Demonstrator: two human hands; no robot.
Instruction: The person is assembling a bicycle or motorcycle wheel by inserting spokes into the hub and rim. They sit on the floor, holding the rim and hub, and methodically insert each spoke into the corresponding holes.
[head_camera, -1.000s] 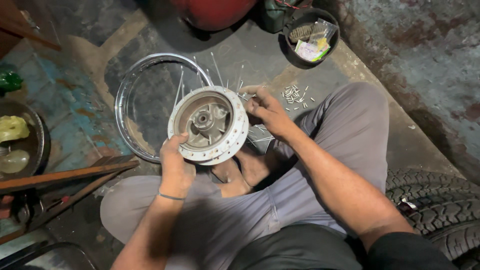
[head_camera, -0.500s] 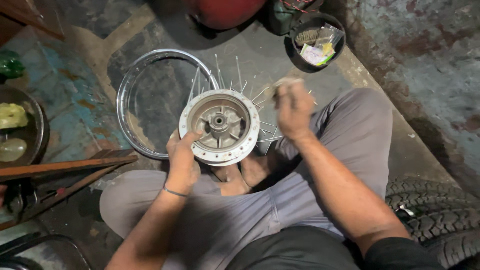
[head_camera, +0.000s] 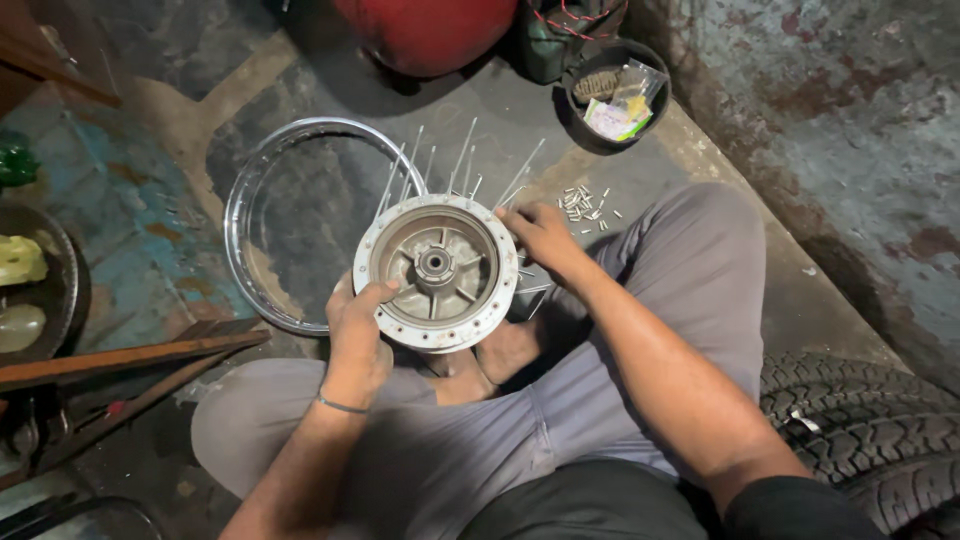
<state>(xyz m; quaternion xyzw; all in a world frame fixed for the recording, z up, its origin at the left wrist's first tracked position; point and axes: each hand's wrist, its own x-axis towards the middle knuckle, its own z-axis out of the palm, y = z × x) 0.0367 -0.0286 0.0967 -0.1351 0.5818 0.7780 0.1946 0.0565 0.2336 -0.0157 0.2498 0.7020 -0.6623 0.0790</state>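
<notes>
The left hand (head_camera: 355, 335) grips the hub (head_camera: 437, 272) by its near rim, thumb over the flange; the right hand (head_camera: 540, 235) pinches at the far rim among the spokes (head_camera: 462, 152), fingers closed on one; the hub, a grey drum with a drilled flange, sits over the lap; one chrome rim (head_camera: 240, 215) lies on the stained concrete floor (head_camera: 150, 210); nipples (head_camera: 585, 203) are scattered beside a black bowl (head_camera: 578, 70); tyres (head_camera: 860, 420) lie to the right.
</notes>
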